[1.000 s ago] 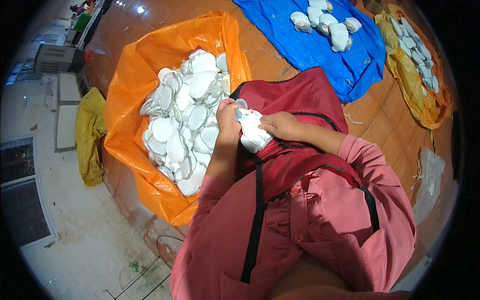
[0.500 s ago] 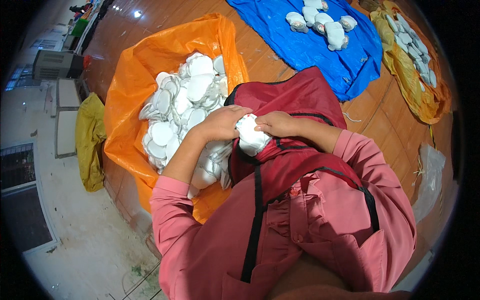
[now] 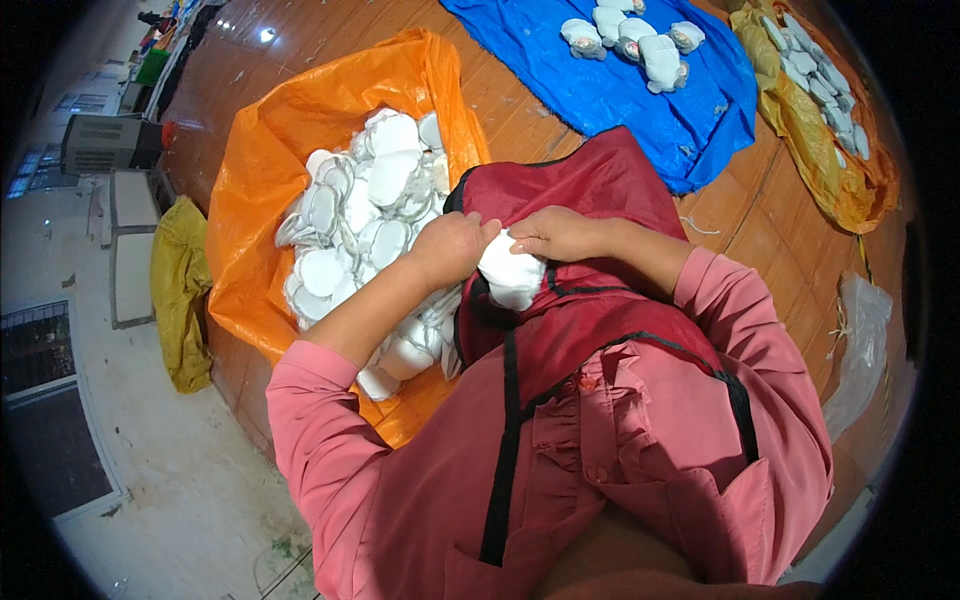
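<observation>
Left hand: our left hand (image 3: 455,245) sits near the middle of the view, its fingers curled shut on the left edge of a white fabric piece (image 3: 512,275).
Right hand: our right hand (image 3: 560,232) lies at 3 o'clock of the left one, just beside it, fingers bent down and pinching the top of the same piece.
White fabric piece: we hold it between both hands over our lap, resting against the dark red apron (image 3: 590,190); its lower part bulges out below our knuckles.
Apron: it covers our lap and runs toward 12 o'clock, with black straps crossing our pink shirt.
Orange sheet: an orange plastic sheet (image 3: 270,170) lies at 9 to 11 o'clock of our hands on the wooden floor (image 3: 740,215).
Pile: a heap of white shaped pieces (image 3: 360,210) fills that sheet, touching our left forearm.
Blue sheet: a blue sheet (image 3: 610,90) is spread at 1 o'clock, well apart from our hands, carrying a few stuffed white pieces (image 3: 640,40).
Yellow sheet: at 2 o'clock a yellow-orange sheet (image 3: 800,150) holds more small white pieces.
Yellow bag: a yellow bag (image 3: 180,290) lies at 9 o'clock beyond the orange sheet.
</observation>
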Motion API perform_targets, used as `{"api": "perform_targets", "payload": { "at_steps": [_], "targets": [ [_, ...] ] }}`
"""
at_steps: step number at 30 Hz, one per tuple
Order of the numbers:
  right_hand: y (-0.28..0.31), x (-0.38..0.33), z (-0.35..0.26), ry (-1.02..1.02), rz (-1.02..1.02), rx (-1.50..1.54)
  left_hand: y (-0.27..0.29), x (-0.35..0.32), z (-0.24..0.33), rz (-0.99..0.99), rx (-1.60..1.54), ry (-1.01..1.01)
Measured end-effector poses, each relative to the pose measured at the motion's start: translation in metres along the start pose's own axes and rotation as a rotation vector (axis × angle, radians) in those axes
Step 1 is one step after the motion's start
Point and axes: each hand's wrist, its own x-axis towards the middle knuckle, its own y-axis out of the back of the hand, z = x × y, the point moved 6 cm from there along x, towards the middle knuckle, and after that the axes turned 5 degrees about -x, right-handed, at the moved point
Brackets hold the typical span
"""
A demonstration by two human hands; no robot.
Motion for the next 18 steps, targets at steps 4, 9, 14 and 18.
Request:
{"api": "perform_targets", "payload": {
  "at_steps": [4,9,14,18],
  "targets": [
    [0.015,-0.011,-0.021,0.118,-0.112,0.045,0.005,-0.010,0.015,-0.029,-0.111,0.135],
    [0.018,-0.022,-0.023,0.162,-0.123,0.112,0.015,-0.015,0.018,0.050,-0.398,0.315],
    [0.019,-0.028,-0.027,0.197,-0.069,0.078,-0.003,-0.020,0.007,0.143,-0.724,0.447],
    [0.028,-0.031,-0.010,0.155,0.067,0.035,-0.023,-0.007,0.002,0.391,-0.965,0.528]
  ]
}}
